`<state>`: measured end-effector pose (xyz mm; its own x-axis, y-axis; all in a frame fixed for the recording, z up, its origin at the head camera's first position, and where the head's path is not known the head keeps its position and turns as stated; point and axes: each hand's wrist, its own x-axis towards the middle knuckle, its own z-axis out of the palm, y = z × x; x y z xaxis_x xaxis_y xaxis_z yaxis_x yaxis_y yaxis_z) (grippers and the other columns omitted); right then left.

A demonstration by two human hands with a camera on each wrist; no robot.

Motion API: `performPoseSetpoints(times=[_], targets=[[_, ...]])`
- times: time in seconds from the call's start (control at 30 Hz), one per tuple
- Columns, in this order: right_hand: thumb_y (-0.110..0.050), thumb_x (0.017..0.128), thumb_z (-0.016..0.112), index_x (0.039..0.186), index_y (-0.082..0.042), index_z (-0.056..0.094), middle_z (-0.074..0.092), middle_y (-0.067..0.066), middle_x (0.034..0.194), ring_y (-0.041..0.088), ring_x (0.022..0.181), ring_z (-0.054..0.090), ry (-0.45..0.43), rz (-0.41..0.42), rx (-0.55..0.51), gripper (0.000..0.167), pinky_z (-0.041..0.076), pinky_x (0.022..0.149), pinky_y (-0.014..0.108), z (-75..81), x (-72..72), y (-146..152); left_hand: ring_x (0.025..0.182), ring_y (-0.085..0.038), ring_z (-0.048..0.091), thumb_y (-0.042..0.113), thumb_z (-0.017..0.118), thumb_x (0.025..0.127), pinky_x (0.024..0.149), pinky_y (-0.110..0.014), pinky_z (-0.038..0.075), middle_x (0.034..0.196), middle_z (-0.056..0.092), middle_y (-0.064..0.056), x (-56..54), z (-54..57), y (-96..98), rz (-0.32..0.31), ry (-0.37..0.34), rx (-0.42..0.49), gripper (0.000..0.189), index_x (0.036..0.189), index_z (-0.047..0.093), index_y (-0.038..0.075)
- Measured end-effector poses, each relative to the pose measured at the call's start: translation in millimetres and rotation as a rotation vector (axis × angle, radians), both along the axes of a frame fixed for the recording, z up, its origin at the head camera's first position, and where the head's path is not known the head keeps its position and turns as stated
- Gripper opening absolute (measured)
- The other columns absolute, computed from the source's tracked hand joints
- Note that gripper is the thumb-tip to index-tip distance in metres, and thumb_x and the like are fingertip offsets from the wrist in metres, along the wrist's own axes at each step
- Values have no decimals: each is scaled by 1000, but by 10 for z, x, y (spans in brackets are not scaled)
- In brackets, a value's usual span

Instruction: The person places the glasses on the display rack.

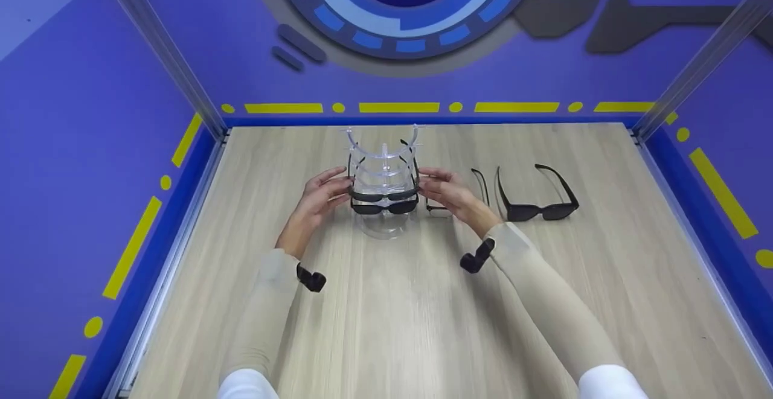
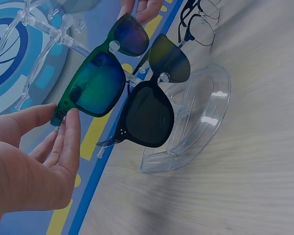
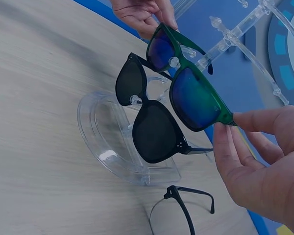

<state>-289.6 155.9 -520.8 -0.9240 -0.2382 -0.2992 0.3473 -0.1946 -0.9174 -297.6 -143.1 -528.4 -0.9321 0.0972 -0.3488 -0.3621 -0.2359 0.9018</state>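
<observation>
A clear plastic eyewear stand (image 1: 384, 151) stands upright on the table with two pairs of sunglasses on it. The upper pair, green-framed sunglasses (image 2: 98, 81) with blue-green mirrored lenses, sits on a clear peg. My left hand (image 1: 317, 198) pinches its left hinge corner between thumb and fingers. My right hand (image 1: 450, 192) pinches the opposite corner, as the right wrist view shows. Just below hang black sunglasses (image 3: 157, 129) with dark lenses, which neither hand visibly touches. Higher up, the stand's clear arms (image 3: 257, 61) carry no glasses.
Thin-framed eyeglasses (image 1: 439, 208) lie right of the stand, partly hidden by my right hand. Farther right, black sunglasses (image 1: 540, 212) rest with temples unfolded. The wooden table (image 1: 386, 314) meets blue printed walls (image 1: 78, 163) at the back and sides.
</observation>
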Motion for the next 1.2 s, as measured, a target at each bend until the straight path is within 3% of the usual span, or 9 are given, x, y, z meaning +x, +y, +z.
performPoseSetpoints(times=[0.2, 0.3, 0.53, 0.87, 1.1, 1.2], targets=[[8, 99, 56, 146, 12, 42, 70, 6, 106, 11, 94, 71, -10, -26, -19, 50, 50, 111, 36, -8, 6, -19, 86, -9, 72, 2, 67, 96, 79, -22, 61, 93, 75, 5, 8, -4, -14, -3, 20, -1, 48, 143, 55, 3], [7, 99, 56, 146, 12, 42, 69, 1, 100, 10, 92, 70, -7, -22, -21, 50, 53, 108, 34, -9, 12, -16, 84, -9, 72, 2, 67, 96, 78, -22, 61, 91, 75, 5, 6, -8, -17, -1, 22, 7, 48, 143, 55, 2], [4, 101, 55, 148, 10, 41, 69, 2, 105, 10, 96, 70, -3, 21, 17, 50, 54, 108, 32, -19, 23, 30, 86, -9, 72, 2, 68, 96, 82, -23, 62, 91, 75, 4, 13, -6, -26, -3, 19, -1, 48, 143, 55, 2], [2, 100, 56, 149, 7, 42, 67, 6, 110, 18, 104, 69, 15, 98, 113, 51, 50, 113, 43, 36, 84, 102, 89, -11, 71, 2, 67, 97, 86, -24, 62, 100, 73, -1, 87, -19, -110, -16, 2, -3, 52, 146, 52, 1], [4, 99, 55, 150, 9, 39, 62, 16, 127, 10, 96, 70, 16, 122, 127, 53, 49, 114, 44, 87, 121, 179, 90, -10, 71, 4, 65, 99, 86, -22, 61, 103, 73, 1, 151, -47, -186, -45, 2, -44, 52, 148, 50, 2], [5, 99, 55, 149, 9, 40, 65, 14, 125, 10, 95, 71, 14, 120, 123, 52, 50, 112, 43, 91, 133, 209, 90, -10, 71, 4, 64, 99, 86, -21, 61, 105, 73, 1, 187, -57, -211, -61, 3, -59, 52, 149, 48, 1]])
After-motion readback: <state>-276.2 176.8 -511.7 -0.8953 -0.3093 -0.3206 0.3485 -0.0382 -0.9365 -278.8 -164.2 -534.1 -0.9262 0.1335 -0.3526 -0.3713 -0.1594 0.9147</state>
